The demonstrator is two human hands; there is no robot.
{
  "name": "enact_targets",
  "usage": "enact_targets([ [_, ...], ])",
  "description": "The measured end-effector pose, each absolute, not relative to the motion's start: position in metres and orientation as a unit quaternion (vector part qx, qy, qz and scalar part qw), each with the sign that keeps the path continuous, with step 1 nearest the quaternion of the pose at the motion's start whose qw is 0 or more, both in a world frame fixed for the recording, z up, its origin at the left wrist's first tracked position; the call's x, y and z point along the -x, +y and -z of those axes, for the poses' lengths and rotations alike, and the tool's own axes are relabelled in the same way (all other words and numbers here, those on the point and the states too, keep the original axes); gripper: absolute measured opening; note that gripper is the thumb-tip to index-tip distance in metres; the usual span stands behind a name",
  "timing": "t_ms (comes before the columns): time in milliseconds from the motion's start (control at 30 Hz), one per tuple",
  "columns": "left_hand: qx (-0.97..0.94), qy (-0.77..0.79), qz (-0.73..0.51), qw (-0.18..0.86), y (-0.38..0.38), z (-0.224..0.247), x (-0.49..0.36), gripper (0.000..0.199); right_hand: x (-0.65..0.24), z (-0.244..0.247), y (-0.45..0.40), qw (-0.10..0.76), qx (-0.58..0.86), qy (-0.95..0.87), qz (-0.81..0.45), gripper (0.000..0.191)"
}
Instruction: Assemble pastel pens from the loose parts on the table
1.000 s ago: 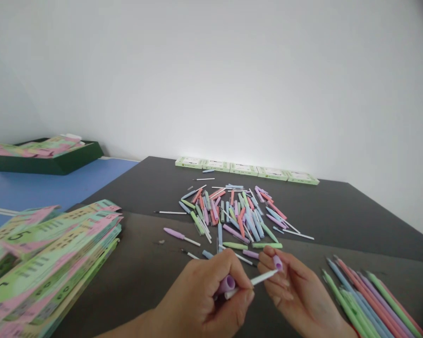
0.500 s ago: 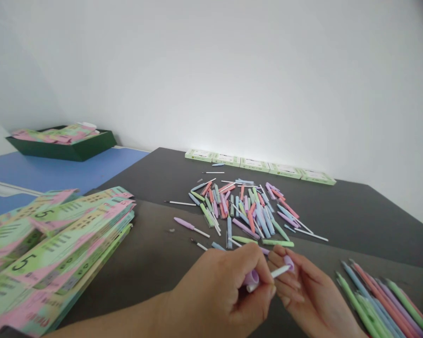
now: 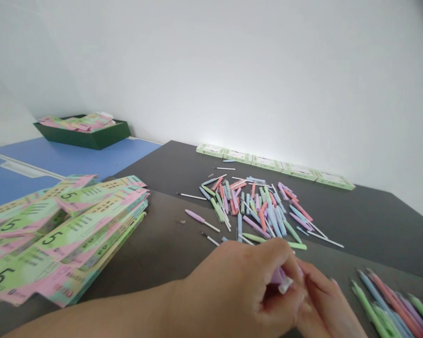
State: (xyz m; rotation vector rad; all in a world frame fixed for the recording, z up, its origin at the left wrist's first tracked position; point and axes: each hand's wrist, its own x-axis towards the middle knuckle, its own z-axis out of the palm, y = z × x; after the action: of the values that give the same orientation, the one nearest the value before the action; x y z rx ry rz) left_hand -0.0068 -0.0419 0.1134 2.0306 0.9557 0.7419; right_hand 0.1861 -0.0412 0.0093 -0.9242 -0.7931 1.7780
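My left hand [image 3: 246, 286] is closed around a purple pen part [image 3: 278, 277], with a whitish tip poking out of its grip. Against its fingertips is my right hand [image 3: 329, 295], its fingers mostly hidden behind the left; what it holds cannot be made out. Beyond both hands lies a loose pile of pastel pen barrels and caps [image 3: 264, 211] mixed with white refills [image 3: 326, 238]. A purple pen part with a white refill in it [image 3: 195, 216] rests left of the pile.
Stacked pink and green packets [image 3: 91, 220] cover the left side. A dark green tray [image 3: 81, 136] of similar packets sits on the blue surface. Several flat green boxes [image 3: 264, 163] line the wall. Pens [image 3: 391, 300] lie grouped at the lower right.
My hands have come together, and the white refill that showed between them is now mostly hidden. The camera view has shifted, so the table's contents appear further right.
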Motion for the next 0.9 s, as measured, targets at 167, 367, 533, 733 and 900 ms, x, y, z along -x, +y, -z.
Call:
enact_targets([
  [167,-0.798,0.364,-0.279,0.391,-0.037,-0.103,0.004,0.013,-0.176,-0.006,-0.047,0.431,0.383,-0.319,-0.752,0.029],
  [367,-0.807,0.370,-0.248,0.389,-0.031,-0.088,-0.002,0.017,-0.161,-0.010,-0.058,0.409,0.358,-0.275,-0.793,0.030],
  [533,-0.805,0.380,-0.247,0.383,-0.025,-0.068,-0.004,0.012,-0.157,-0.011,-0.058,0.354,0.367,-0.244,-0.825,0.036],
  [733,-0.827,0.410,-0.213,0.320,-0.019,-0.054,0.001,0.002,-0.187,-0.038,-0.049,0.319,0.522,-0.647,-0.456,0.026],
  [900,-0.868,0.378,-0.156,0.282,-0.019,-0.045,0.000,0.009,-0.187,-0.056,-0.056,0.311,0.411,-0.828,-0.221,0.041],
])
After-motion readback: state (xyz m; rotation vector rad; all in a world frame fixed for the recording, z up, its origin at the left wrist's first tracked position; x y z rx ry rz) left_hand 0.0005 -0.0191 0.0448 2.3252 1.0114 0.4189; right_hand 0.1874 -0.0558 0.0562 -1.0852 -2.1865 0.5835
